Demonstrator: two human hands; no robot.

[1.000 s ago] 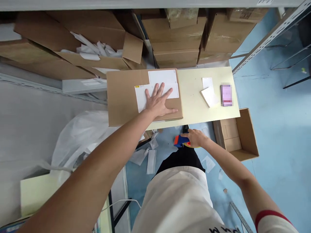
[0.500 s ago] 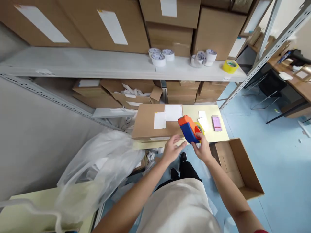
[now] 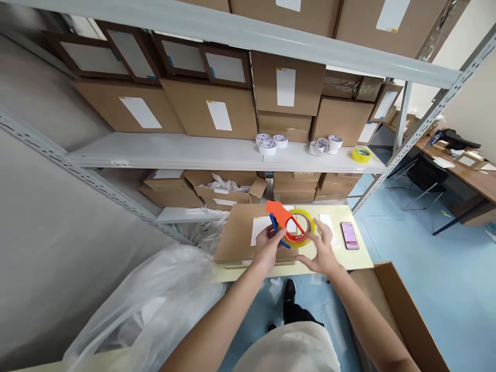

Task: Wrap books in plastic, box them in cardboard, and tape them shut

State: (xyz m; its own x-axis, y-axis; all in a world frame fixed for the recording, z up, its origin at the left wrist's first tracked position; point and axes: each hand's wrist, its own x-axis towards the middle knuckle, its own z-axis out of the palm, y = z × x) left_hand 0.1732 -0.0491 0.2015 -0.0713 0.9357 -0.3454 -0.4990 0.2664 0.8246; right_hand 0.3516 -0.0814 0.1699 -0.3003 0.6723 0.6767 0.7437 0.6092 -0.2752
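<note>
An orange and blue tape dispenser (image 3: pixel 277 211) with a roll of yellow tape (image 3: pixel 310 221) in it is held up over the work table. My left hand (image 3: pixel 267 249) grips its blue and orange lower side. At the roll's right edge, my right hand (image 3: pixel 321 249) has its thumb and fingers spread; the fingertips are close to the tape, and I cannot tell whether they touch it. Behind and below the dispenser, a closed cardboard box (image 3: pixel 236 235) with white labels lies on the pale yellow table (image 3: pixel 356 259).
A phone (image 3: pixel 350 235) and white paper slips (image 3: pixel 327 222) lie on the table's right part. White tape rolls (image 3: pixel 267 148) and a yellow roll (image 3: pixel 361 155) stand on the shelf (image 3: pixel 174 153). An open carton (image 3: pixel 403 299) is at lower right, a clear plastic bag (image 3: pixel 155 299) at lower left.
The tape dispenser has passed from my right hand to my left and turned, showing the roll's side. My right hand has opened. The camera view has tilted up, showing more shelving.
</note>
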